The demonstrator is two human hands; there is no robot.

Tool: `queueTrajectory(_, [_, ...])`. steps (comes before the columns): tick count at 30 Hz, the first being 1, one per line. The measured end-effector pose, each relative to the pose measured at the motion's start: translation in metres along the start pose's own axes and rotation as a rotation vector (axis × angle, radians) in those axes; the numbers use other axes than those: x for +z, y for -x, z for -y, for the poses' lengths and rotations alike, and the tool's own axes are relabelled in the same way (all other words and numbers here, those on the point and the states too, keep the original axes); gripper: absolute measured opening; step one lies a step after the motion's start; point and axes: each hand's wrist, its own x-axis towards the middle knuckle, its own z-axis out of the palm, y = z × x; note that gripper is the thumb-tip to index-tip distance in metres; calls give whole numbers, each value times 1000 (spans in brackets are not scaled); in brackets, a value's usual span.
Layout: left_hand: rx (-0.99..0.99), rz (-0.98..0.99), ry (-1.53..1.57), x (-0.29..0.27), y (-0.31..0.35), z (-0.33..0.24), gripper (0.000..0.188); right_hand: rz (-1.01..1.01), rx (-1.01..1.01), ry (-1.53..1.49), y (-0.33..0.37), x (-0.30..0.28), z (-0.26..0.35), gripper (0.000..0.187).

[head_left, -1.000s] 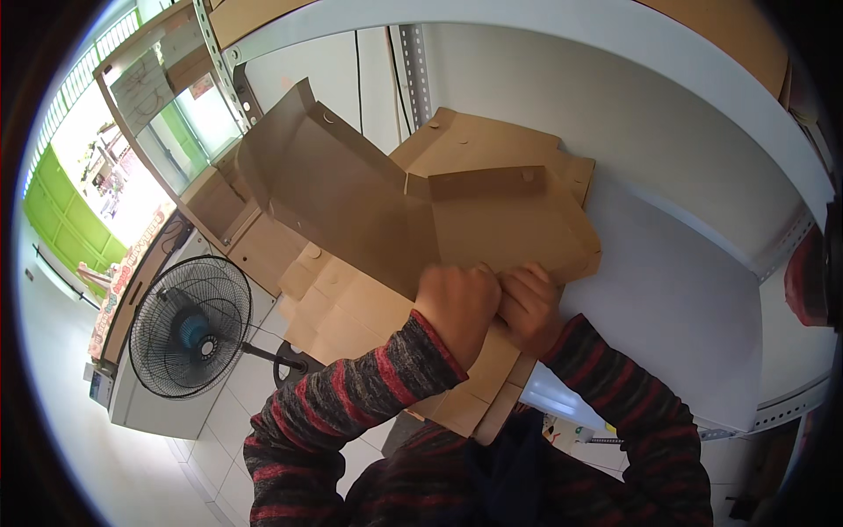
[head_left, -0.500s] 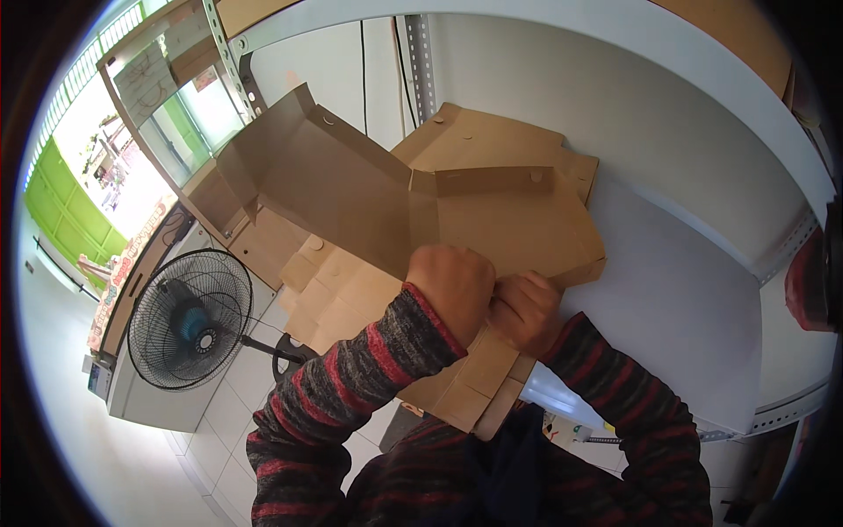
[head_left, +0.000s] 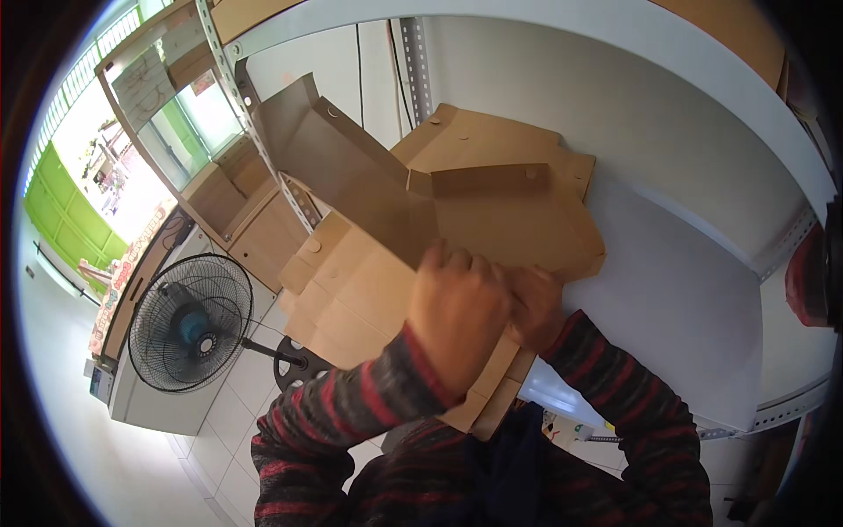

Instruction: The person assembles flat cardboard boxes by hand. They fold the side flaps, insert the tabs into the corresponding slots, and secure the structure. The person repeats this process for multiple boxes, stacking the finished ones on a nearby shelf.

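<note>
Gripped at its near wall by the curled fingers of the right hand (head_left: 537, 307), a brown cardboard box (head_left: 514, 220) is shown partly folded. By the left hand (head_left: 461, 307) the same wall is met just beside the right; because of blur, whether anything is pinched by its fingers cannot be told. The base of the box is carried over the left part of a pale grey shelf (head_left: 676, 307); its lid panel (head_left: 351, 167) is raised and tilted toward the left. Flattened cardboard blanks (head_left: 351, 299) are layered beneath the box, seen beyond its far side and to its left, and extended past the shelf's near edge. The forearms are covered by sleeves (head_left: 386, 391) striped in dark grey and red. At the shelf's far edge, behind the cardboard, a perforated metal post (head_left: 414, 70) is set upright. Well apart, beyond the shelf's left edge, a floor fan (head_left: 189, 325) with a round black guard is placed near a wood-framed cabinet (head_left: 215, 189) fitted with glass. Farther off, a green gate (head_left: 66, 211) is lit by daylight. Overhead, the view is crossed by a white beam (head_left: 702, 68).
</note>
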Motion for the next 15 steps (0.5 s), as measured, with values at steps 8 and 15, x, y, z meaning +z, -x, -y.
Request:
queueTrajectory(8, [-65,-58,-154,-24,43,39,8,-8,10,-9,-4,2,-9,15])
queueTrajectory(15, [-70,-450,-134,19,59,50,14,-3,-22,0,-7,4,-9,14])
